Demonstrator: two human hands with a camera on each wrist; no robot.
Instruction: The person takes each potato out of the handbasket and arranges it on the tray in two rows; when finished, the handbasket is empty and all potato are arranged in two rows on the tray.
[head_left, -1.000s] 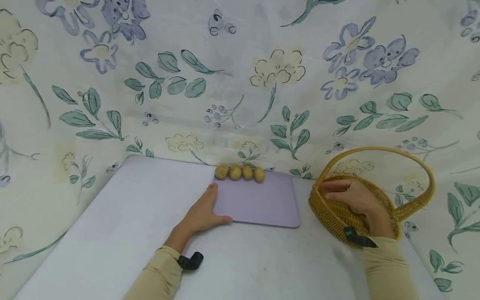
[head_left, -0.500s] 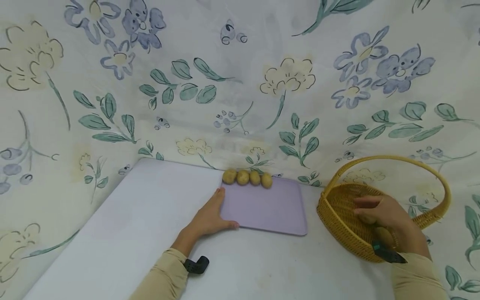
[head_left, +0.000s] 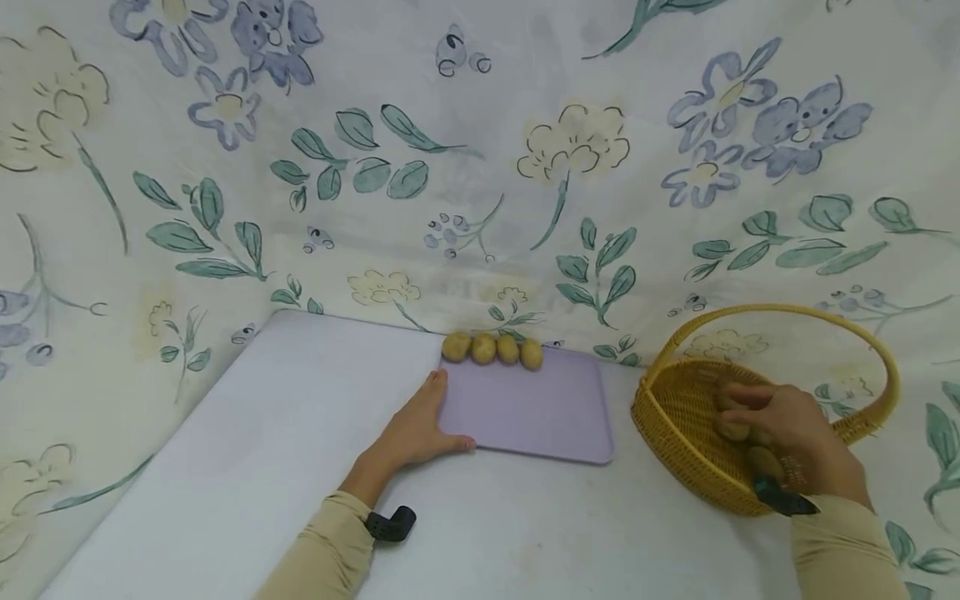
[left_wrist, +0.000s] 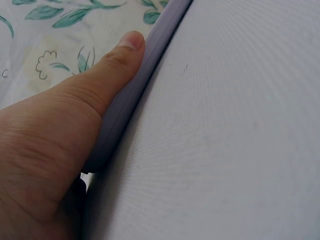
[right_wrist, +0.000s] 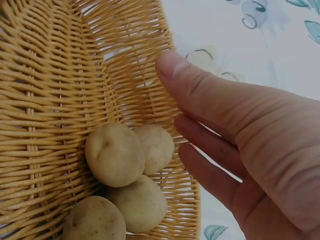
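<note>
My left hand [head_left: 414,427] rests at the near left corner of a lilac tray [head_left: 525,408]. Its straight thumb lies along the rim [left_wrist: 120,107] in the left wrist view, while the fingers touch the tray's left side. Several potatoes [head_left: 483,349] line the tray's far edge. On the right, my right hand [head_left: 798,421] reaches into a wicker basket [head_left: 678,417] under its arched handle. More potatoes [right_wrist: 115,155] lie in the basket, partly hidden by the hand in the head view. From the right wrist, the thumb and loosely bent fingers stand beside these potatoes, holding none.
Tray and basket stand apart on a white table [head_left: 330,375]. Behind it hangs a flower-printed cloth [head_left: 480,208], close to the potatoes and the basket. The basket's handle [head_left: 780,308] arches high past the right hand.
The right hand has moved right from the basket's left rim to the potatoes inside, which now show beside its fingers. The left hand has stayed at the tray. The head view has shifted slightly.
</note>
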